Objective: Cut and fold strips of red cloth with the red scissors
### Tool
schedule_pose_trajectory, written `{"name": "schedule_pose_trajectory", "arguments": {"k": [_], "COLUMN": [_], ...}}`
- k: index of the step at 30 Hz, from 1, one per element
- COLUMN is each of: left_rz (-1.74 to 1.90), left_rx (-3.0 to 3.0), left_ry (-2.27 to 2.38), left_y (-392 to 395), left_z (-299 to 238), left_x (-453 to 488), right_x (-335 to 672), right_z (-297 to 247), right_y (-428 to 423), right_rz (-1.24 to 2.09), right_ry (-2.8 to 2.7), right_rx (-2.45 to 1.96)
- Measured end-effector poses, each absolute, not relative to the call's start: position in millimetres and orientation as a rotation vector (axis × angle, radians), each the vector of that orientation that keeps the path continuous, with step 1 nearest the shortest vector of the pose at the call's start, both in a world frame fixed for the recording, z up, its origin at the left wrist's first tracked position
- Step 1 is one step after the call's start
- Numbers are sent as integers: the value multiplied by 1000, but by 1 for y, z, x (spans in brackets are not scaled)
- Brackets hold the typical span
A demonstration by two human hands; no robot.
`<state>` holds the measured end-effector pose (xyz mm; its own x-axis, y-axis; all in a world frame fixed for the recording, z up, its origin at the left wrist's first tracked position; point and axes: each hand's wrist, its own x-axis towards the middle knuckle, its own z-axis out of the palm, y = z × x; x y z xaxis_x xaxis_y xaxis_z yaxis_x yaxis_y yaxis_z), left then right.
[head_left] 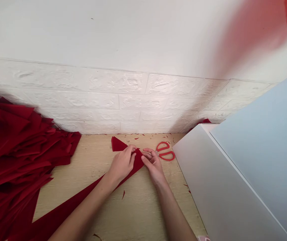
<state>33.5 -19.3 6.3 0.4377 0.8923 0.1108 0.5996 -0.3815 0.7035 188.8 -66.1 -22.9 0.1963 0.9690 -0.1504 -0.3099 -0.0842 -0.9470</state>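
- Head view: a wooden tabletop carries a big heap of red fabric pieces at left.
- A long red fabric strip runs diagonally across it.
- Left hand and right hand each pinch the strip's far end.
- Red-handled scissors lie just beside the right hand.

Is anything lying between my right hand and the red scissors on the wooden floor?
Nothing visible: the right hand sits beside the red-handled scissors, with only bare wooden floor between them.
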Motion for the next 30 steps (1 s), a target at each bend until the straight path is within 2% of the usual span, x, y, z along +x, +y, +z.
{"name": "schedule_pose_trajectory", "arguments": {"k": [14, 19, 30], "left_rz": [650, 547, 589], "left_rx": [1934, 1873, 1834], "left_ry": [1198, 1110, 1113], "left_y": [-10, -3, -1], "left_z": [0, 1, 15], "left_x": [20, 14, 9], "right_x": [183, 181, 180], "right_z": [-31, -31, -28], "right_y": [-61, -61, -66], "right_rz": [1113, 1068, 1167], "right_ry": [-875, -914, -1042], "right_rx": [-1233, -1222, -1274]}}
